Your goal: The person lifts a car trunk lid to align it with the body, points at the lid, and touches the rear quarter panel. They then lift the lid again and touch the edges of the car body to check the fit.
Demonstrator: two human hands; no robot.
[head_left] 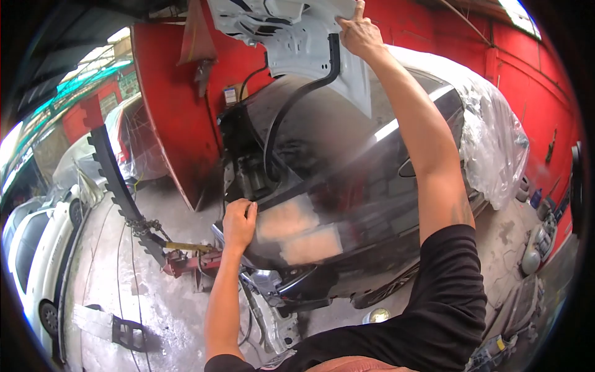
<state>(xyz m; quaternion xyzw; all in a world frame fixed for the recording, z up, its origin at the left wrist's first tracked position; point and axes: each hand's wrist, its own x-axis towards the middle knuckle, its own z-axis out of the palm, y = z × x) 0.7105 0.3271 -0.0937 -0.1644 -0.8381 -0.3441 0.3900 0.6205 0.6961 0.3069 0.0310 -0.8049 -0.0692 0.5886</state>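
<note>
Raised high at the top, my right hand (361, 36) grips the edge of a white trunk lid or hood panel (297, 53), one finger pointing up. A curved black hinge arm (291, 102) runs from the panel down to the dark car body (365, 204). My left hand (240, 222) is at the near left corner of the car body, its fingers curled on the edge; what they hold, if anything, is hidden. Right of it, two pale sanded patches (287, 218) show on the dark side panel.
Plastic sheeting (496, 136) covers the car's far end. A red panel (180, 105) stands behind the car. At left are a toothed black post (114, 173) with a chain, a red metal arm (192, 261) and a white car (46, 248). Loose parts (539, 248) lie at right.
</note>
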